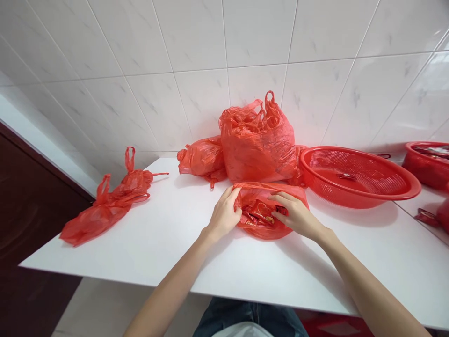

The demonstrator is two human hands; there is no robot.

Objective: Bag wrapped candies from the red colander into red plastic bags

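An open red plastic bag (261, 233) lies on the white table in front of me, with red wrapped packets (259, 214) showing inside. My left hand (225, 211) is closed on the left part of the bag's rim, thumb and fingers pinching the film. Over the right side of the opening is my right hand (293, 213), its fingers apart and reaching in beside a small dark red packet (279, 210); whether it grips anything is hard to make out.
Behind stands a full red bag (259, 152), with a tied one (203, 158) beside it. A red colander (361, 199) is at the right, a red basket (426, 164) beyond. Flat red bags (98, 220) lie left on the white table (157, 252), against a tiled wall.
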